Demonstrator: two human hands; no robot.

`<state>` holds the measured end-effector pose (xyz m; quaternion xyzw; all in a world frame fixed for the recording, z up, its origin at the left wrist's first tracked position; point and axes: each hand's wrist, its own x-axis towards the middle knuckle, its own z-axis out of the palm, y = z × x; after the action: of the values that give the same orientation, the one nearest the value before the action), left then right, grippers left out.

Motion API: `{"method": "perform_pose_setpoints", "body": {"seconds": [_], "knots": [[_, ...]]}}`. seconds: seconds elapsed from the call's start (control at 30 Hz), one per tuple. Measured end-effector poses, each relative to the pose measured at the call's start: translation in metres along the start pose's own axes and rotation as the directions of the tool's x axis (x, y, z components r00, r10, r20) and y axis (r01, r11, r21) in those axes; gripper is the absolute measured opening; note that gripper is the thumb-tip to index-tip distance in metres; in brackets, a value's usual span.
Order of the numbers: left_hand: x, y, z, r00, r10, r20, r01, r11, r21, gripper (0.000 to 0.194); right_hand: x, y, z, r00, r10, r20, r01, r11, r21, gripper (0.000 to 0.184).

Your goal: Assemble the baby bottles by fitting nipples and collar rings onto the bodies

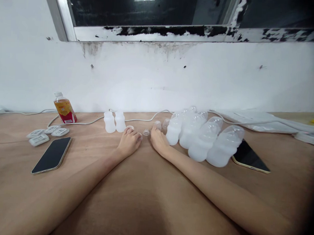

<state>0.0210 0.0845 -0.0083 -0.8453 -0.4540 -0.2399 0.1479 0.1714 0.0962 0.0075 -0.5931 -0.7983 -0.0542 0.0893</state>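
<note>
White wall point(138, 75), scuffed and stained below a window frame point(160, 36) with flaking paint, stands behind a wooden tabletop point(91, 197). Towards the tabletop's far edge, the left hand point(130, 141) is palm down with fingers curled over small clear caps point(130, 127); whether it grips them, I cannot tell. Just right of it sits a small clear dome point(146, 132). The right hand point(159, 140) has its fingers bent at a clear domed cover point(157, 124); its grip is unclear too. Two open frosted bottles point(109, 122) stand beyond the left hand, near the far edge. Right of the right hand, dome-covered frosted bottles point(199, 143) crowd together, beside a dark tablet or phone point(251, 158). Towards the left edge are a smartphone point(52, 155), flat clear packs point(38, 139) and a drink bottle point(65, 109), with a white cable point(91, 122) near the far edge.
</note>
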Motion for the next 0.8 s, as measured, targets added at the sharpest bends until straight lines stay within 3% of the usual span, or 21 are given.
{"method": "perform_pose_setpoints", "body": {"seconds": [0.13,0.27,0.4,0.5,0.57,0.67,0.8], "knots": [[-0.023,0.007,-0.016,0.999,0.048,-0.008,-0.048,0.988,-0.147,0.013,-0.02,-0.004,-0.005,0.994,0.018,-0.105,-0.016,1.0,0.015,0.027],[-0.039,0.008,-0.026,0.998,0.05,-0.024,-0.054,0.964,-0.259,0.01,-0.055,-0.01,-0.006,0.972,-0.134,-0.191,0.159,0.98,0.121,0.023],[-0.043,0.008,-0.025,1.0,-0.013,0.008,0.014,0.955,-0.295,0.029,-0.073,-0.01,-0.004,0.947,-0.285,-0.147,0.313,0.918,0.242,0.018],[-0.042,0.007,-0.021,0.998,-0.015,0.064,0.035,0.945,-0.324,0.038,-0.071,-0.006,0.0,0.931,-0.321,-0.173,0.359,0.889,0.283,0.02],[-0.041,0.005,-0.02,0.996,-0.074,0.043,0.085,0.916,-0.393,0.043,-0.069,-0.005,0.001,0.925,-0.334,-0.184,0.378,0.866,0.328,0.02],[-0.038,0.001,-0.02,0.966,-0.256,0.042,0.227,0.758,-0.612,0.045,-0.065,-0.005,-0.002,0.927,-0.315,-0.204,0.375,0.792,0.481,0.023],[-0.034,0.0,-0.024,0.917,-0.339,0.209,0.327,0.343,-0.881,0.044,-0.059,-0.003,-0.003,0.969,-0.175,-0.174,0.247,0.653,0.716,0.027]]}}
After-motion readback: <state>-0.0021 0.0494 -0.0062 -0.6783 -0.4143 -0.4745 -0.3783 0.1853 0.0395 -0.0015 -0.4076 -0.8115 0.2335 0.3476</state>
